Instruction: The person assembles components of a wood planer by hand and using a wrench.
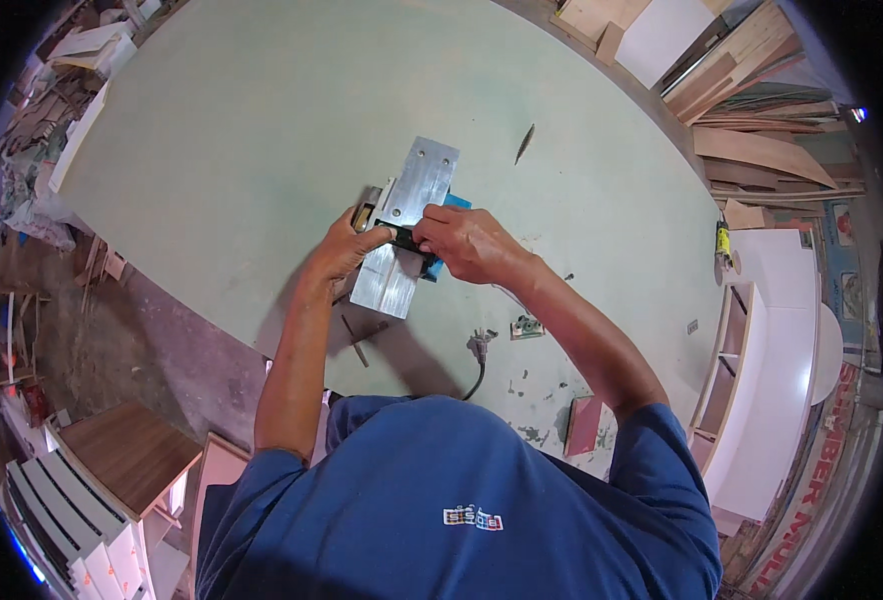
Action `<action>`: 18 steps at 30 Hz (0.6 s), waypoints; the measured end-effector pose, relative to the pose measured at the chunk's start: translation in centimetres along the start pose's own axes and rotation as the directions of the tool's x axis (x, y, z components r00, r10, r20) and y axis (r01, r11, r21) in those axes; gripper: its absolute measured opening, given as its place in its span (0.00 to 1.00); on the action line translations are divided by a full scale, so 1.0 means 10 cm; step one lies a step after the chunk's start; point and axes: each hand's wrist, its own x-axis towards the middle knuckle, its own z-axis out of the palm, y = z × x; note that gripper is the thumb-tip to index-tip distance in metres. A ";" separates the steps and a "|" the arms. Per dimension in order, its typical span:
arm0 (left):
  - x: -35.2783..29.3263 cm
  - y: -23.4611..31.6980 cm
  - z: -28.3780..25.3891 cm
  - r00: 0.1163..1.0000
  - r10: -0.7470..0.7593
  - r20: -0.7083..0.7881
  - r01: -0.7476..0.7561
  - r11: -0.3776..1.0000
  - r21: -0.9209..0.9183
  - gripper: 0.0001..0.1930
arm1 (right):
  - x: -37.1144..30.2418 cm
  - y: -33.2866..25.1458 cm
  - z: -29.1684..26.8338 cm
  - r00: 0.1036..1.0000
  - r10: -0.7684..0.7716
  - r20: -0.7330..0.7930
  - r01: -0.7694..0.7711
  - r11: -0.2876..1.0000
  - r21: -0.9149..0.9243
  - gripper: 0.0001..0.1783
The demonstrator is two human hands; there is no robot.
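Observation:
An electric hand planer [424, 175] lies upside down on the pale green table, its silver metal sole facing up and part of its blue body [458, 202] showing at the right. A dark cutter slot crosses the middle of the sole. My left hand [340, 248] grips the planer's left side, its thumb pressed on the slot's left end. Over the slot's right end, my right hand [470, 244] is closed, fingertips pinched together against the cutter. Whatever lies between those fingertips is hidden.
A power plug [479, 344] on a black cord rests near my body, beside a small metal piece [527, 328]. Beyond the planer lies a thin dark pointed tool [526, 143]. A reddish flat block [584, 424] sits near the front edge. Wood offcuts [762, 150] stand at the far right.

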 end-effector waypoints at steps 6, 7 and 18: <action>-0.04 0.13 0.01 1.000 -0.011 0.010 0.010 0.993 0.118 0.35 | -0.05 -0.03 -0.05 0.996 0.057 0.069 -0.046 0.988 -0.146 0.06; -0.04 0.11 0.00 1.000 0.021 0.020 -0.023 0.994 0.107 0.34 | -0.05 -0.05 -0.04 0.996 0.060 0.068 -0.049 0.988 -0.150 0.06; 0.08 -0.02 -0.10 0.995 0.085 0.047 -0.092 0.979 0.183 0.34 | -0.02 -0.10 0.17 0.993 0.111 -0.042 -0.113 0.992 -0.049 0.07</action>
